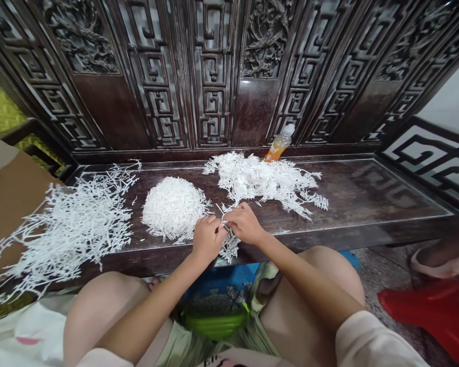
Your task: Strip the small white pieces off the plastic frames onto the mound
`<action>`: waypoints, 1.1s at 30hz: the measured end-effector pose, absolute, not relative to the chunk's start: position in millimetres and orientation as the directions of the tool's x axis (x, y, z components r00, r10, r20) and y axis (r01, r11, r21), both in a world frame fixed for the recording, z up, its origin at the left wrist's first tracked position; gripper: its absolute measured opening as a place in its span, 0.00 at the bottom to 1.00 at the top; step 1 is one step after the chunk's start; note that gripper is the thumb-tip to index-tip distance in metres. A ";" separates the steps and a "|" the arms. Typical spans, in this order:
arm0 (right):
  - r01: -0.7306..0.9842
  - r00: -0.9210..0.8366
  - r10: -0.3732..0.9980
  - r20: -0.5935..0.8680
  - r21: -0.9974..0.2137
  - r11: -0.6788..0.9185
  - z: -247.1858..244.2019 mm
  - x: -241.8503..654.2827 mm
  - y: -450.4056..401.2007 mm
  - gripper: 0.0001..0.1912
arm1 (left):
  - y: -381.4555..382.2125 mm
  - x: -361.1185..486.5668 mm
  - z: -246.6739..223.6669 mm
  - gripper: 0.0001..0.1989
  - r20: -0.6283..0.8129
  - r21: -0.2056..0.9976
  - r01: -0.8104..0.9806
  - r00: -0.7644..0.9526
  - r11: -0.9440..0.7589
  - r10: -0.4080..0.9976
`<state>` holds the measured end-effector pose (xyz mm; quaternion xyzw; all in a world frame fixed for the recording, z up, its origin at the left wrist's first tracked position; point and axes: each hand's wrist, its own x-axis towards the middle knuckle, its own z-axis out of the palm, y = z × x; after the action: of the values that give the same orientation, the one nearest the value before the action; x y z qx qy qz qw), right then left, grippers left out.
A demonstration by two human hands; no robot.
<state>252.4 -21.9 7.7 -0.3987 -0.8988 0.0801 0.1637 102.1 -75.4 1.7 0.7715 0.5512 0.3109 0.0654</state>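
Both hands meet at the bench's front edge over a white, thin, branched piece (229, 248) that looks like plastic. My left hand (208, 237) is closed, fingertips pinched at the piece's upper end. Right beside it, my right hand (245, 224) pinches the same piece between thumb and fingers; the exact grip is partly hidden. To the left of my hands lies a rounded heap of small white bits (174, 208). Behind them spreads a pile of feathery white branched pieces (252, 178). Farther left is a large tangle of bare white stems (84, 219).
The dark wooden bench (359, 193) has a carved lattice back (214, 76). A bottle of orange liquid (278, 145) leans behind the feathery pile. Cardboard (19, 204) stands at the left under some stems. A red object (432, 311) and another person's foot (443, 262) are at right.
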 end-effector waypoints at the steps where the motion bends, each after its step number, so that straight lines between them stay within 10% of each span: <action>1: 0.745 -0.559 0.796 0.230 -0.282 0.605 8.8 259.2 -15.2 0.12 | -82.0 102.6 5.3 0.11 0.437 0.457 0.774 0.235 -0.439 0.868; 5: 0.878 -0.230 0.938 0.258 -0.360 0.314 16.2 289.6 12.6 0.14 | -102.2 106.3 17.9 0.10 0.463 0.637 0.542 0.301 -0.549 0.834; 9: 0.689 -0.359 0.923 0.140 -0.627 0.364 13.3 282.9 7.1 0.17 | -84.2 105.5 10.9 0.08 -0.023 0.990 0.140 0.127 0.005 0.992; 14: 0.535 -0.547 0.833 0.085 -0.730 0.425 4.3 252.9 -22.9 0.17 | -57.1 95.8 -7.9 0.08 -0.446 0.851 -0.280 0.062 0.444 0.893; 33: 0.681 -0.675 0.730 0.108 -0.292 0.672 9.6 243.5 -37.0 0.11 | -63.0 100.7 -19.0 0.10 -0.189 0.967 0.183 0.042 0.178 0.981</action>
<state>243.5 -37.0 9.6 -0.3886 -0.9078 0.1147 0.1084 100.7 -63.0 -19.0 0.5090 0.5719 0.3897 0.5118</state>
